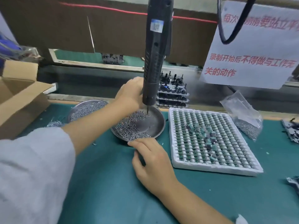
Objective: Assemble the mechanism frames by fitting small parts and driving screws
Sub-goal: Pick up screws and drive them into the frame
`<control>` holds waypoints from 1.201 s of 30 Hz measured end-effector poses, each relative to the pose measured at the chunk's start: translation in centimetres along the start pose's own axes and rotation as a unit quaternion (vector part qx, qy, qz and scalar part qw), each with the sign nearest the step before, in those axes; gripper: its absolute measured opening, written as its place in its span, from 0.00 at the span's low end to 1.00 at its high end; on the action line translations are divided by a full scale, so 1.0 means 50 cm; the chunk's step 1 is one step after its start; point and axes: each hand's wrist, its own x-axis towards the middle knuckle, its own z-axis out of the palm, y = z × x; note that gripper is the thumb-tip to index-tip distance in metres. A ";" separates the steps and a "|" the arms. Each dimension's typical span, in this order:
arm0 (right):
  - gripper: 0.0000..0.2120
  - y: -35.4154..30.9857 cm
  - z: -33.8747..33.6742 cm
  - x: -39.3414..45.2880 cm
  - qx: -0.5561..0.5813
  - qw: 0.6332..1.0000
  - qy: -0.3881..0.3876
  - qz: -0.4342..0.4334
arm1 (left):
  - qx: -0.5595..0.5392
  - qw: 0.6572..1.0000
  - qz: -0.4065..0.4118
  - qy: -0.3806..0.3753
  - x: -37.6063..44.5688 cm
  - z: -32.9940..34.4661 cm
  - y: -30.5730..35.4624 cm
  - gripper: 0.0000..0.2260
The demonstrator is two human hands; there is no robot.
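- At the far left I see an open cardboard box point(19, 96) sitting on the edge of the green mat point(113, 183).
- Just right of it lies a metal dish point(76, 109), heaped with small screws, partly hidden behind the forearm that crosses in front of it.
- The left hand point(129, 92) reaches up and across from a pale grey sleeve point(32, 167). It is at the lower barrel of the electric screwdriver point(156, 50), but its fingers are hidden behind the tool, so I cannot tell whether they wrap the barrel or only lie against it.
- The screwdriver hangs upright, with its bit tip down among the screws point(131, 125) in the dark round pan point(157, 126). These screws lie mostly across the left and near side of the pan.
- The right hand point(153, 160) rests on the mat just at the pan's near rim, fingers loosely curled. It seems to hold nothing, though the fingertips are tucked under.
- Behind the pan, at the far edge of the bench, stands a stack of black mechanism frames point(173, 92).
- Right of the pan, just beside it, sits a white foam tray point(215, 167) gridded with small green parts point(202, 131), some lying loose on top.
- Further right is a clear plastic bag point(242, 115) with more screws, and above it hangs a white paper notice point(252, 46) in red lettering.
- More dark frame pieces point(291, 131) lie at the right edge.
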 end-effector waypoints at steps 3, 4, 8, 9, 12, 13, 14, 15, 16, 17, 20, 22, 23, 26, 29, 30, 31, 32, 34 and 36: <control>0.13 0.006 -0.002 0.002 0.013 1.000 0.005 0.010 | -0.009 0.999 -0.003 -0.048 0.067 0.030 0.015 0.18; 0.14 0.007 -0.002 0.002 0.016 1.000 0.007 0.011 | -0.004 0.998 -0.009 -0.054 0.082 0.043 0.023 0.17; 0.14 0.011 0.002 0.003 0.018 1.000 0.005 0.009 | 0.004 0.997 -0.039 -0.063 0.121 0.092 0.048 0.04; 0.14 0.012 0.002 0.003 0.021 1.000 0.004 0.007 | 0.015 0.998 -0.029 -0.061 0.125 0.102 0.051 0.04; 0.14 0.013 0.001 0.004 0.031 0.999 0.006 0.003 | 0.031 0.999 0.006 -0.023 0.136 0.121 0.052 0.05; 0.14 0.013 0.001 0.004 0.031 0.999 0.007 0.003 | 0.036 0.999 0.019 -0.018 0.138 0.125 0.053 0.07; 0.14 0.013 0.000 0.005 0.030 1.000 0.009 0.004 | 0.042 0.998 0.032 -0.020 0.139 0.127 0.055 0.10; 0.14 0.014 0.000 0.005 0.029 1.000 0.010 0.006 | 0.046 0.998 0.042 -0.019 0.139 0.128 0.058 0.13; 0.14 0.013 0.000 0.004 0.029 0.999 0.011 0.010 | 0.046 0.998 0.046 -0.011 0.137 0.126 0.061 0.15; 0.15 0.013 -0.001 0.004 0.033 0.999 0.013 0.016 | 0.032 0.999 0.042 0.006 0.133 0.120 0.065 0.16; 0.15 0.011 -0.003 0.003 0.051 0.998 0.019 0.042 | -0.047 0.996 0.017 0.077 0.109 0.076 0.073 0.14; 0.16 0.009 -0.005 0.004 0.068 0.995 0.026 0.063 | -0.080 0.989 0.005 0.126 0.080 0.027 0.072 0.14; 0.17 0.007 -0.006 0.005 0.078 0.994 0.028 0.075 | -0.092 0.984 -0.001 0.150 0.059 -0.001 0.069 0.14; 0.20 0.006 -0.012 0.008 0.104 0.987 0.054 0.106 | -0.081 0.977 0.020 0.197 -0.028 -0.085 0.048 0.15; 0.20 0.003 -0.015 0.009 0.152 0.970 0.102 0.159 | -0.036 0.975 0.064 0.210 -0.159 -0.136 0.026 0.14; 0.20 0.000 -0.015 0.009 0.172 0.964 0.109 0.174 | -0.018 0.976 0.078 0.203 -0.206 -0.144 0.020 0.14; 0.20 -0.005 -0.014 0.006 0.186 0.959 0.113 0.179 | 0.002 0.978 0.092 0.189 -0.253 -0.147 0.014 0.14; 0.19 -0.008 -0.013 0.003 0.195 0.957 0.119 0.177 | 0.022 0.980 0.100 0.172 -0.296 -0.144 0.005 0.13; 0.19 -0.010 -0.015 -0.005 0.215 0.952 0.135 0.172 | 0.035 0.985 0.110 0.127 -0.371 -0.130 -0.012 0.14; 0.17 -0.011 -0.018 -0.008 0.231 0.947 0.141 0.172 | 0.031 0.987 0.130 0.085 -0.427 -0.105 -0.030 0.13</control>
